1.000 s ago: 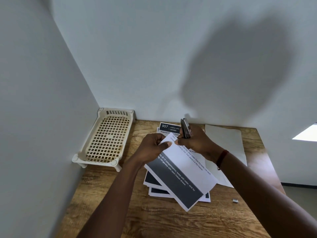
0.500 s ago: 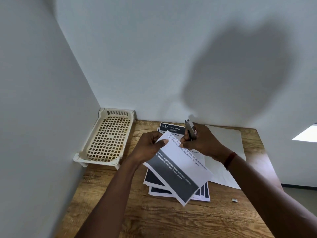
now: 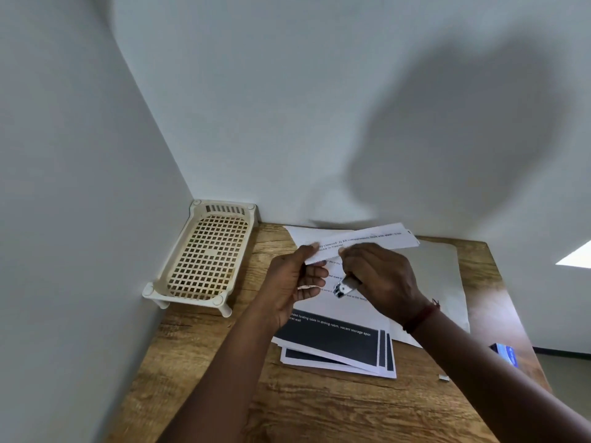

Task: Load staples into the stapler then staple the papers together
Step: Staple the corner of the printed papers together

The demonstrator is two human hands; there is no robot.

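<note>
My left hand (image 3: 294, 282) pinches the near left corner of a printed sheet (image 3: 367, 243), which is lifted and turned nearly edge-on above the desk. My right hand (image 3: 380, 279) grips a small silver stapler (image 3: 345, 286); only its metal tip shows below my fingers, and my thumb touches the sheet. Under both hands a stack of printed papers (image 3: 335, 343) with dark bands lies on the wooden desk (image 3: 287, 404). A small strip of staples (image 3: 444, 377) lies on the desk to the right of the stack.
A cream plastic mesh tray (image 3: 208, 257) stands in the back left corner against the walls. A blank white sheet (image 3: 444, 282) lies at the back right. A blue staple box (image 3: 507, 353) sits near the desk's right edge.
The held sheet has swung up and away, from lying flat toward me to nearly edge-on. My right hand turned the stapler from upright to pointing down under the sheet.
</note>
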